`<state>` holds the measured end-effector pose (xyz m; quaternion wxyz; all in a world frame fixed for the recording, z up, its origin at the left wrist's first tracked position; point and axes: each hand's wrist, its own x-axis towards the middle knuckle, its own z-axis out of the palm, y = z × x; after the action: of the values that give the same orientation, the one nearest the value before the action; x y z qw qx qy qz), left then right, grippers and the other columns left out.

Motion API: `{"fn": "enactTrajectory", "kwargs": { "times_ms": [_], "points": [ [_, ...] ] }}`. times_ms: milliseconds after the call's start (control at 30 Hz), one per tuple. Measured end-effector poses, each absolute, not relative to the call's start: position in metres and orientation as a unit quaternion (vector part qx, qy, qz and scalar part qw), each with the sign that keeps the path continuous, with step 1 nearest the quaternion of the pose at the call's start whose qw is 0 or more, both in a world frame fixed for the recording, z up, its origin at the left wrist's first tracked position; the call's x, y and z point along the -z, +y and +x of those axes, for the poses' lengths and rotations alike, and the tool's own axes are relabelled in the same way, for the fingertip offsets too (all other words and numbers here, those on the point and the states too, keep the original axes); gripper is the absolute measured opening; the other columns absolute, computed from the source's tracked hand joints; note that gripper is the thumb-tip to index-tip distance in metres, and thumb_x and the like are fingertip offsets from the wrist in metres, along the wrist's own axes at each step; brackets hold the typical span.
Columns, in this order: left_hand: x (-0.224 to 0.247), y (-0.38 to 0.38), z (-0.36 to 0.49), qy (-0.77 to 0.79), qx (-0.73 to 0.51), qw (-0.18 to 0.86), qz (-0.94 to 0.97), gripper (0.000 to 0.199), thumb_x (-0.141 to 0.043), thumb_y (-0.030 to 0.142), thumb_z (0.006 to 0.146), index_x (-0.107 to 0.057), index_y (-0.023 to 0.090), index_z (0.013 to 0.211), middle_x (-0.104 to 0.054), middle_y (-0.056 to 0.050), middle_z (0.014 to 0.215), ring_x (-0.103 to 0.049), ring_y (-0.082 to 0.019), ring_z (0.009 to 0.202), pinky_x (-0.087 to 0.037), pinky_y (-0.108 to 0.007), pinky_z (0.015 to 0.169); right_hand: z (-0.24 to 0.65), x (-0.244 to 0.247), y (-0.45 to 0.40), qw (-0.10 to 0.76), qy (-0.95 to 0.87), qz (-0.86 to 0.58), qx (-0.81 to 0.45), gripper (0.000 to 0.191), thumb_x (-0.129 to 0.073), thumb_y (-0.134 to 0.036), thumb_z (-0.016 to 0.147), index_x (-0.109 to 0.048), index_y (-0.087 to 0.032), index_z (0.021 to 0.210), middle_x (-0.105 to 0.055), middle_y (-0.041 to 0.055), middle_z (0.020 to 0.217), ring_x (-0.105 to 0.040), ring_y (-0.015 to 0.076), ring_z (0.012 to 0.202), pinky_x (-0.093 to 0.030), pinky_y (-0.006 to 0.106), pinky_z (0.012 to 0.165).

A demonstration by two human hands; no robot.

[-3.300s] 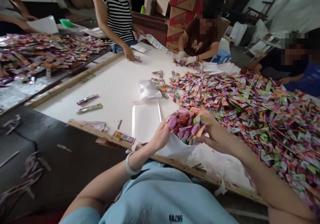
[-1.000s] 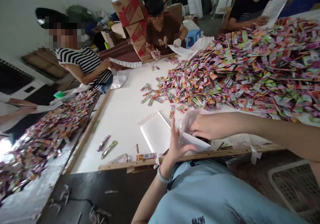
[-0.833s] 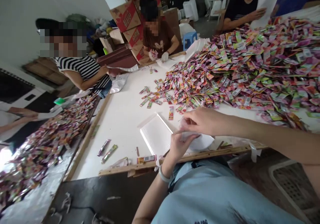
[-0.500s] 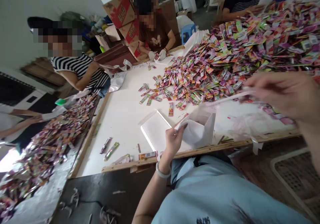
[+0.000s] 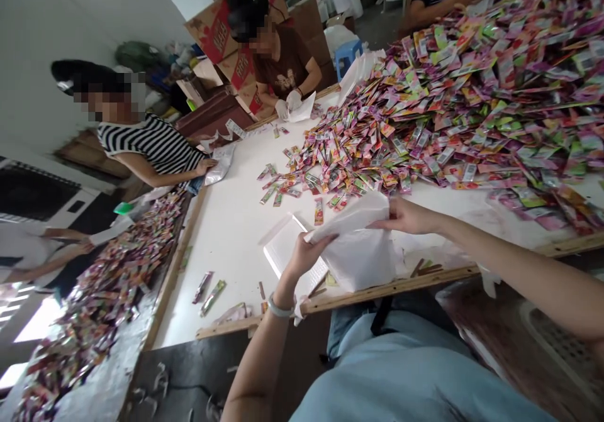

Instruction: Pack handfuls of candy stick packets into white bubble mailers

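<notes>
A white plastic mailing bag (image 5: 361, 255) is held between my two hands over the table's front edge. My left hand (image 5: 309, 249) pinches its upper left corner, thumb on the near side. At the upper right corner, my right hand (image 5: 408, 216) grips the bag with the fingers partly behind it. What the bag contains cannot be seen. Under and left of it lies a stack of flat white bags (image 5: 287, 249), partly covered by my left hand. One small sachet (image 5: 319, 211) rests just beyond the stack.
A large heap of colourful sachets (image 5: 448, 120) covers the table's right and far side. Loose sachets (image 5: 213, 297) lie at left near the wooden edge (image 5: 349, 299). Co-workers (image 5: 283, 63) handle white bags around the table. Another sachet pile (image 5: 108, 271) is on the left table.
My right hand has come left and down from the strip it was pulling, and now grips the bag. The bag's top is spread flatter between both hands. The left co-worker's hand has lowered onto a bag.
</notes>
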<state>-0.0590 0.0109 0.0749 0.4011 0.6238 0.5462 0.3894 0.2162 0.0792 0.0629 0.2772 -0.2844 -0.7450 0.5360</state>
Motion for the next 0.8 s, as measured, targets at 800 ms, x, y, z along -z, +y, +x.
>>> {"fn": "enactTrajectory", "kwargs": {
  "times_ms": [800],
  "points": [
    [-0.005, 0.000, -0.034, 0.621, -0.390, 0.490, 0.470, 0.049, -0.085, 0.059, 0.067, -0.071, 0.015, 0.083, -0.077, -0.008, 0.084, -0.070, -0.022, 0.076, -0.057, -0.030, 0.069, 0.207, 0.023, 0.048, 0.373, -0.658, -0.391, -0.524, 0.074, -0.071, -0.057, 0.086, -0.043, -0.024, 0.146, -0.068, 0.0069, 0.105, -0.067, 0.0177, 0.077, -0.058, 0.031, 0.070]
  ]
}}
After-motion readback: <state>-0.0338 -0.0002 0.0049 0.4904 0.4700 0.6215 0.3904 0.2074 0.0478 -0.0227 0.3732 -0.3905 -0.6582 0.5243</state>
